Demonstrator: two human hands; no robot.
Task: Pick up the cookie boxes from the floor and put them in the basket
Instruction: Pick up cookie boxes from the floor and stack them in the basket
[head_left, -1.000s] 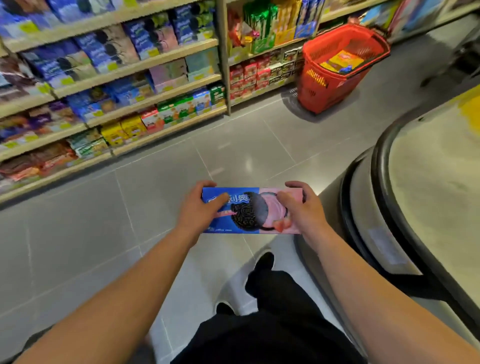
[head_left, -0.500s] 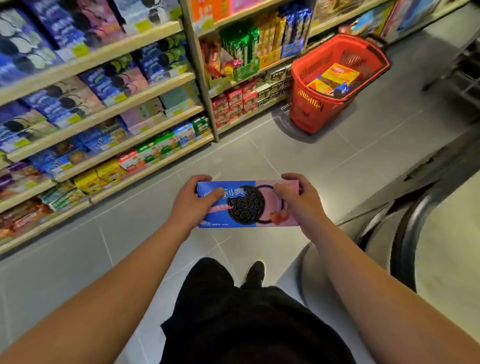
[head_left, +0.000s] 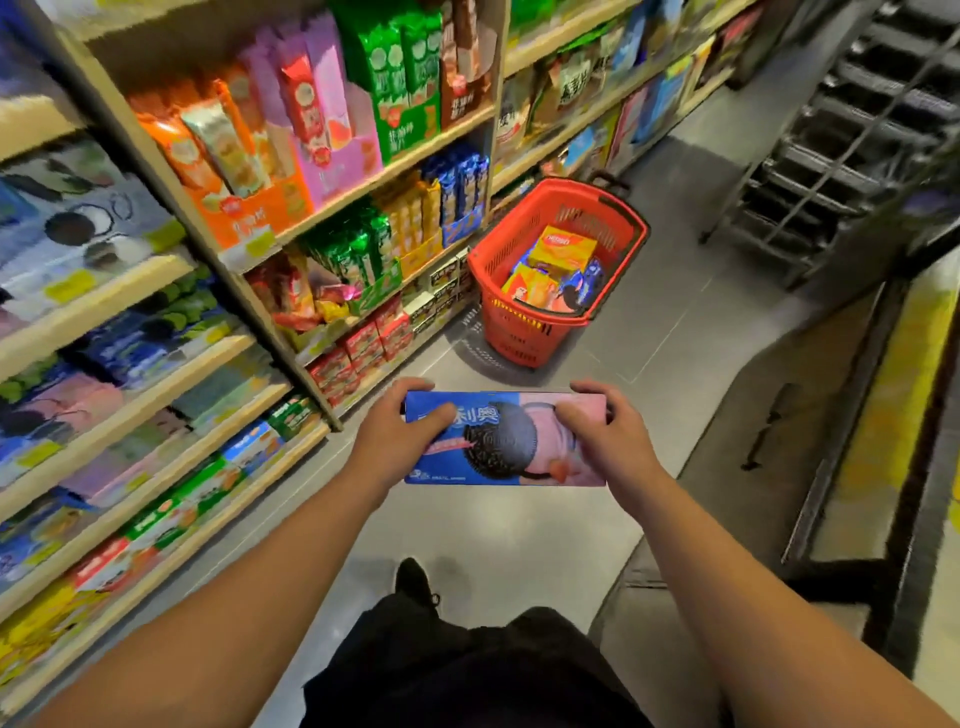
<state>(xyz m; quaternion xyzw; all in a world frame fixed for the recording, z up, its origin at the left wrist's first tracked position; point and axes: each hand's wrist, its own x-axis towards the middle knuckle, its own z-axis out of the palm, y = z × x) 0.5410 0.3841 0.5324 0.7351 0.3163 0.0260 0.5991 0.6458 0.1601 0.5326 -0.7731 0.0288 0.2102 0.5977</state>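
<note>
Hands hold one long blue-and-pink cardboard cookie box (head_left: 506, 439) level above the grey tiled floor (head_left: 691, 322), one at each end: the left hand (head_left: 395, 434) closes its grip round the blue end, thumb on top, and the right hand (head_left: 605, 434) wraps its grip round the pink end. Ahead, well apart from the box, a red perforated plastic shopping basket (head_left: 511, 325) stands on the floor beside the wooden store shelves (head_left: 332, 208). Inside it lie a yellow snack box (head_left: 569, 247) on top, a second yellow-orange pack (head_left: 530, 288) below it, and a blue cookie pack (head_left: 587, 283) against the right wall. The shelves carry rows of bright biscuit packs
</note>
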